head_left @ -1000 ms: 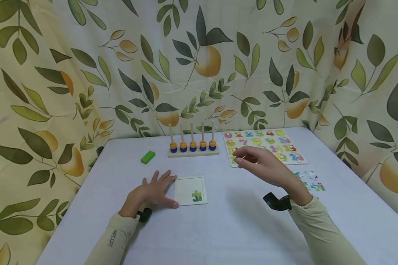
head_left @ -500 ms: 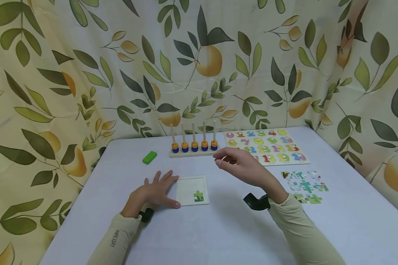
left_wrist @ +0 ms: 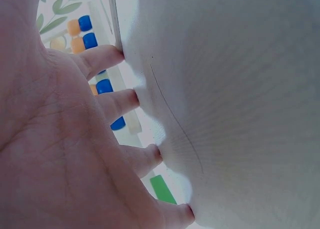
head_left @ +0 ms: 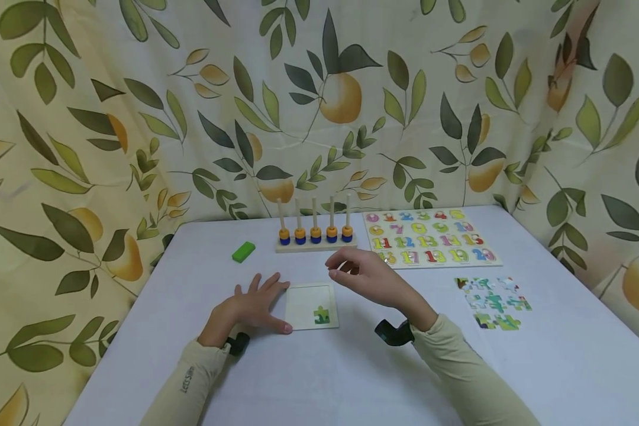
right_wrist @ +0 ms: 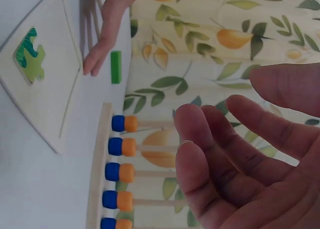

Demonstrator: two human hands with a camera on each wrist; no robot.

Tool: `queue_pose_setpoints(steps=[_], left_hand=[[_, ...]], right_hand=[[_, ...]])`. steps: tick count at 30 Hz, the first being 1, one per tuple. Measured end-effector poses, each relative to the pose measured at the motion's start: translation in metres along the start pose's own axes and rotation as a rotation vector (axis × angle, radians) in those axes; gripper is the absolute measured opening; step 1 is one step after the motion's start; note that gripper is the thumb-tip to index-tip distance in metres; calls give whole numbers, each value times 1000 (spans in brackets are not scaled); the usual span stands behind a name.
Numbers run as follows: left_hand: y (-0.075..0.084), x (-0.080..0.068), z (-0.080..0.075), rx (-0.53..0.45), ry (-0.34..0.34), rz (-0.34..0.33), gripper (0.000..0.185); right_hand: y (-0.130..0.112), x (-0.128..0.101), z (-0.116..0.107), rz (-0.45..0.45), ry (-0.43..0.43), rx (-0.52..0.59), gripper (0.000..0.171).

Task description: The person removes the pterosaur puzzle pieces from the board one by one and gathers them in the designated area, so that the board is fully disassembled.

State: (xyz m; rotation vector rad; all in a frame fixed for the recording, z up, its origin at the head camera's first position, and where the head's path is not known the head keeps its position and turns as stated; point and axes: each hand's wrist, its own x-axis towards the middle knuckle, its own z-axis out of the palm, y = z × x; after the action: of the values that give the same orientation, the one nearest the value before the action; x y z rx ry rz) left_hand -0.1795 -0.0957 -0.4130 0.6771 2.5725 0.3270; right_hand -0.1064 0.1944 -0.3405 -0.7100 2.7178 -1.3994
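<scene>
A white square puzzle tray (head_left: 303, 302) lies on the table, with one green jigsaw piece (head_left: 322, 315) inside at its lower right. My left hand (head_left: 250, 310) rests on the table with fingers spread, its thumb and index fingertips at the tray's left edge. Above the table, just right of the tray, hovers my right hand (head_left: 370, 277). Its fingers are loosely bent, and the right wrist view shows nothing between thumb and fingers (right_wrist: 192, 171). Several loose jigsaw pieces (head_left: 492, 300) lie grouped to the right of that hand.
Behind the tray stands a wooden peg counter (head_left: 315, 245) with orange and blue beads. A green block (head_left: 243, 252) lies to its left, and a number board (head_left: 431, 236) lies at the back right. A patterned curtain (head_left: 319, 106) hangs behind the table.
My right hand has moved left from over the number board towards the tray, uncovering the loose jigsaw pieces. My left hand has stayed at the tray's edge.
</scene>
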Motion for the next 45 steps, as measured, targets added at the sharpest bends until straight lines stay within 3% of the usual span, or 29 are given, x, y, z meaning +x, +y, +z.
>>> queue_pose_setpoints(steps=[18,32,45], left_hand=[[2,-4,0,-24,5,1,108],[0,-1,1,-13,5,10,111],[-2,5,3,4,10,7,114]], right_hand=[[21,13,25,23,-121,-78,19],[38,16,37,101,-250,-88,34],[47,17,49,139,-284,-85,23]])
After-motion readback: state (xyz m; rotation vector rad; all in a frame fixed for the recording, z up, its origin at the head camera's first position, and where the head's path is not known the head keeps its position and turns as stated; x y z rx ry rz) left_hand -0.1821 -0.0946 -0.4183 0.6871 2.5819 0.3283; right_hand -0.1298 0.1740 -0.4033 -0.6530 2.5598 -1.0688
